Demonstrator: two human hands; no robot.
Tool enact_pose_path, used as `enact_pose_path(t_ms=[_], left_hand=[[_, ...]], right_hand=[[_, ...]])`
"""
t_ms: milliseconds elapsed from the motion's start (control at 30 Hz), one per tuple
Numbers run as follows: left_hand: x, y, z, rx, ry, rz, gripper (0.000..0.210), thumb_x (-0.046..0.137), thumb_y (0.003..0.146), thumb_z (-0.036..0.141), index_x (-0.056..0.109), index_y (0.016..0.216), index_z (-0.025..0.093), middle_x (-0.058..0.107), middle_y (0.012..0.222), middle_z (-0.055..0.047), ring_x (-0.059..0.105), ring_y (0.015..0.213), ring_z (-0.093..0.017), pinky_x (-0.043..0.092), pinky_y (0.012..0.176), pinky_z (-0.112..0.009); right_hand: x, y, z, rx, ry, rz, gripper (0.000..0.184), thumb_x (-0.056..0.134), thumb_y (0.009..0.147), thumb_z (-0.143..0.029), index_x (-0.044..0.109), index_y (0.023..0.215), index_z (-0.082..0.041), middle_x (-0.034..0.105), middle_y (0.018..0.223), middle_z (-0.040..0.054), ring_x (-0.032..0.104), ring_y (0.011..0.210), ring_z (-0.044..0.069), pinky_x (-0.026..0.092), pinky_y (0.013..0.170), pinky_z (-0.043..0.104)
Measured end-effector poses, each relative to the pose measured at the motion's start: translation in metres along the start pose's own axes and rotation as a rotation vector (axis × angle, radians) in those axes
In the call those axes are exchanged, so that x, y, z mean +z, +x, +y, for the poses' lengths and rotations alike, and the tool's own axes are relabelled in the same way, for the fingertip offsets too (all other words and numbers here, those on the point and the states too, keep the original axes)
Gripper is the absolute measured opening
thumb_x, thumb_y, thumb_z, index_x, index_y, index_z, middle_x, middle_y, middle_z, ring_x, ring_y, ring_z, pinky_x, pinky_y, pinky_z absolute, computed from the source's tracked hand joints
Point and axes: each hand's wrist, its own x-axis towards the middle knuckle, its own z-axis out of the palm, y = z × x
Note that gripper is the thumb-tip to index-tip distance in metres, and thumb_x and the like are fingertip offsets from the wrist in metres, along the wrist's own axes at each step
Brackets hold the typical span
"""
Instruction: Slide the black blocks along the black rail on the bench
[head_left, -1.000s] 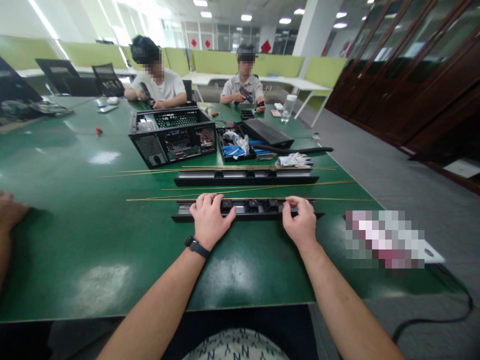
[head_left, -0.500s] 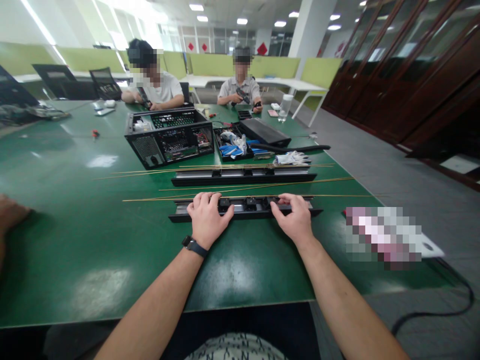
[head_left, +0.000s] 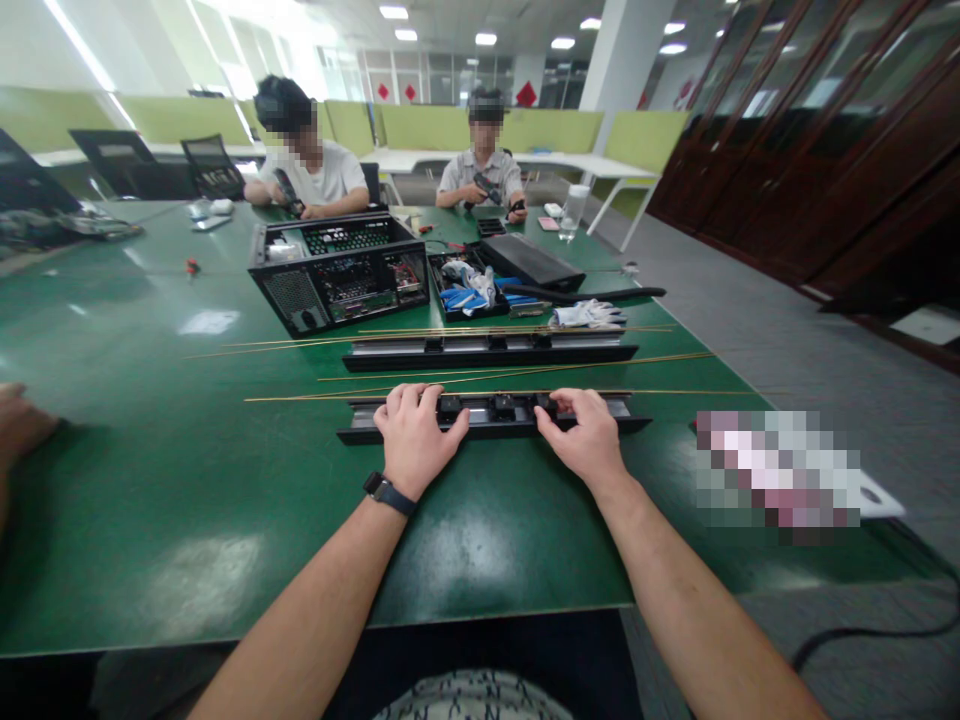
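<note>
A black rail with a silver channel (head_left: pixel 480 413) lies crosswise on the green table (head_left: pixel 480 530) in front of me. Small black blocks sit in its channel, among them a middle block (head_left: pixel 503 405). My left hand (head_left: pixel 416 430) grips the rail's left part, fingers over the far edge and thumb on the near side, beside the left block (head_left: pixel 450 405). At the right block (head_left: pixel 543 404), my right hand (head_left: pixel 589 430) pinches with thumb and forefinger; the fingers partly hide it. Thin brass-coloured rods (head_left: pixel 315 398) run along the rail's far side.
Beyond lies a second rail (head_left: pixel 480 358) with more rods. Farther back are an open computer case (head_left: pixel 337 280), a tray with gloves (head_left: pixel 469 290) and a black box (head_left: pixel 531 262). Two people sit opposite; another person's hand (head_left: pixel 22 420) rests at left. A white power strip (head_left: pixel 877 495) is at right.
My right thumb and fingers have shifted slightly left along the rail, closer around the right block. The left hand has stayed in place.
</note>
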Motion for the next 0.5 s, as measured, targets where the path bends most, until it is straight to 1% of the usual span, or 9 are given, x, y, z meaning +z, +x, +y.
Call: enact_pose_path(t_ms=[100, 333, 500], left_hand=[[0.0003, -0.0002, -0.0002, -0.005, 0.003, -0.003, 0.039, 0.068, 0.09, 0.051, 0.068, 0.12, 0.026, 0.069, 0.127, -0.012, 0.053, 0.13, -0.035, 0.042, 0.1, -0.053], [-0.0003, 0.0, -0.0001, -0.007, 0.0, -0.015, 0.04, 0.068, 0.09, 0.052, 0.068, 0.121, 0.026, 0.069, 0.128, -0.013, 0.053, 0.13, -0.036, 0.042, 0.1, -0.053], [-0.0001, -0.0002, -0.0004, -0.002, 0.001, -0.013, 0.04, 0.068, 0.09, 0.051, 0.068, 0.12, 0.026, 0.069, 0.128, -0.013, 0.053, 0.13, -0.036, 0.042, 0.1, -0.053]], right_hand=[[-0.0005, 0.0001, -0.0016, 0.013, 0.005, -0.004, 0.016, 0.071, 0.089, -0.038, 0.065, 0.097, -0.025, 0.068, 0.083, 0.0028, 0.063, 0.082, 0.022, 0.054, 0.081, 0.039], [0.0011, -0.0019, 0.0002, 0.036, 0.002, -0.013, 0.018, 0.069, 0.089, -0.038, 0.064, 0.101, -0.024, 0.068, 0.087, 0.0037, 0.062, 0.084, 0.023, 0.053, 0.083, 0.041], [-0.0027, -0.0004, -0.0077, -0.008, -0.088, 0.042, 0.019, 0.069, 0.089, -0.038, 0.062, 0.101, -0.024, 0.068, 0.09, 0.0056, 0.061, 0.091, 0.026, 0.05, 0.088, 0.044]])
